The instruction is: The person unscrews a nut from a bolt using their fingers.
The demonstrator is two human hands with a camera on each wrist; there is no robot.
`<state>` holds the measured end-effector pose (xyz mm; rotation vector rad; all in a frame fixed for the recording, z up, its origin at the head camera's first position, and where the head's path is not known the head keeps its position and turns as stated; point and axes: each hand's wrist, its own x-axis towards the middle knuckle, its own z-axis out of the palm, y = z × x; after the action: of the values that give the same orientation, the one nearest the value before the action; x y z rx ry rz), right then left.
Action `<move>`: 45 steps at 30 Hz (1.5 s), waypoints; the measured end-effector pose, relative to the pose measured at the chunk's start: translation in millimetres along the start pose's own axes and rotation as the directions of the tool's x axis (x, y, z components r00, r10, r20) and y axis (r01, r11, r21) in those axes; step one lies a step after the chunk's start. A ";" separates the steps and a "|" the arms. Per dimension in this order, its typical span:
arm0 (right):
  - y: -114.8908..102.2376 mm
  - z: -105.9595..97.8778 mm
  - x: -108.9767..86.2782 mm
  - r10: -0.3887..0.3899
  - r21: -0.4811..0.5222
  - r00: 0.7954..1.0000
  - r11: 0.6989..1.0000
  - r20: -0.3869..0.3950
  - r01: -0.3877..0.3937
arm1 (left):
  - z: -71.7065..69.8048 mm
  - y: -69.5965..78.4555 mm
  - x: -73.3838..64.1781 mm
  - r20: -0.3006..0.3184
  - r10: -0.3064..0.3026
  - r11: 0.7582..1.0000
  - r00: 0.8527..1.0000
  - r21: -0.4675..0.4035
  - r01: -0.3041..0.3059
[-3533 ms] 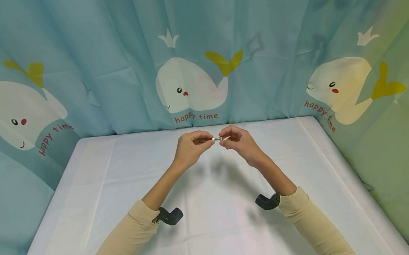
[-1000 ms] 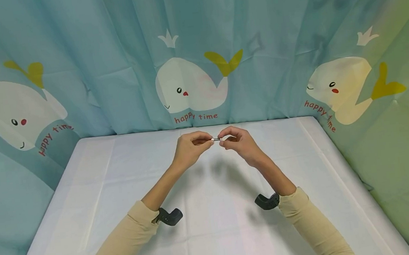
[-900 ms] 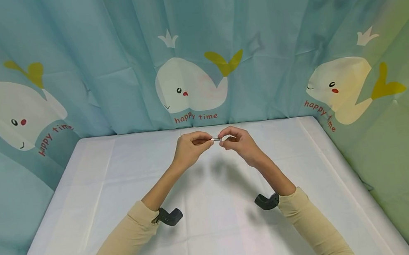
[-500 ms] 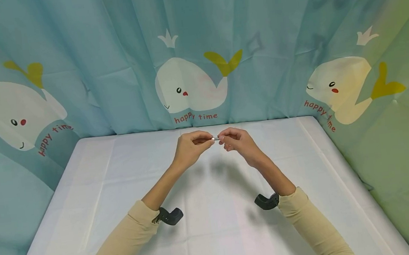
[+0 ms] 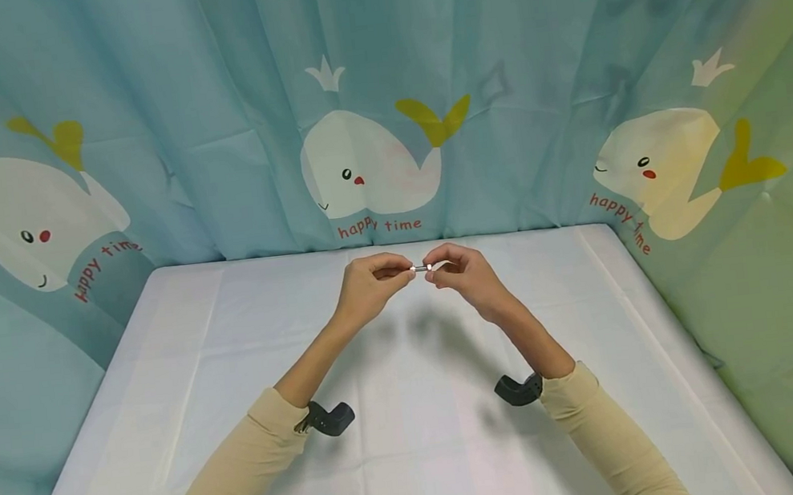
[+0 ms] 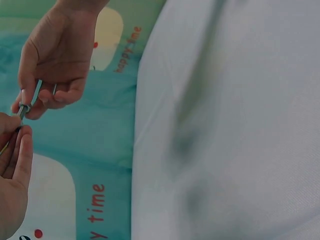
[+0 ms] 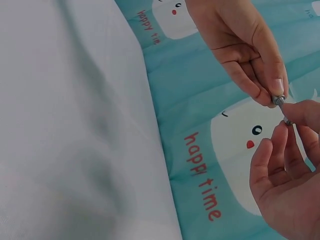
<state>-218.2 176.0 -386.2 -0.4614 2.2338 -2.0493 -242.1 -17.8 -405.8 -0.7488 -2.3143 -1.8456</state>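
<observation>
Above the far part of the table, a small silver bolt [image 5: 420, 268] lies level between both hands. The thumb and fingers of my left hand [image 5: 367, 287] pinch its left end. At its right end, my right hand [image 5: 467, 279] holds what looks like a nut [image 5: 429, 267] between thumb and fingertips. In the right wrist view, the bolt [image 7: 283, 108] spans the short gap between the fingertips, wider at each end. Fingertips partly cover both ends, so which bears the head is unclear. The left wrist view catches the metal piece [image 6: 23, 108] at its left edge.
A white cloth covers the table [image 5: 417, 439]; shadows of the arms fall on it. A blue-green curtain [image 5: 229, 176] printed with whales hangs right behind the table's far edge and along its sides. Dark wrist mounts [image 5: 331, 420] stick out at both cuffs.
My right thumb, which lay forward over the bolt half a second ago, is now drawn back and lower, so the silver end shows again. My left hand holds still throughout.
</observation>
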 end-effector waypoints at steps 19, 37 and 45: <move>20.3 -7.6 9.5 0.088 -0.012 0.995 0.996 -0.041 -0.089 | -3.1 36.1 -6.8 0.021 0.017 1.000 1.000 -0.003 -0.017; 21.6 -9.2 7.7 0.000 -0.003 1.000 1.000 -0.016 0.000 | -4.4 36.8 -9.1 0.013 0.004 1.000 1.000 0.009 -0.004; 20.6 -7.7 7.1 -0.009 0.034 1.000 0.999 -0.012 0.009 | -4.2 35.5 -8.4 0.011 0.008 1.000 1.000 0.004 -0.008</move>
<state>-230.4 182.7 -404.5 -0.4592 2.2037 -2.0963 -220.6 -19.1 -376.1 -0.7685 -2.3171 -1.8379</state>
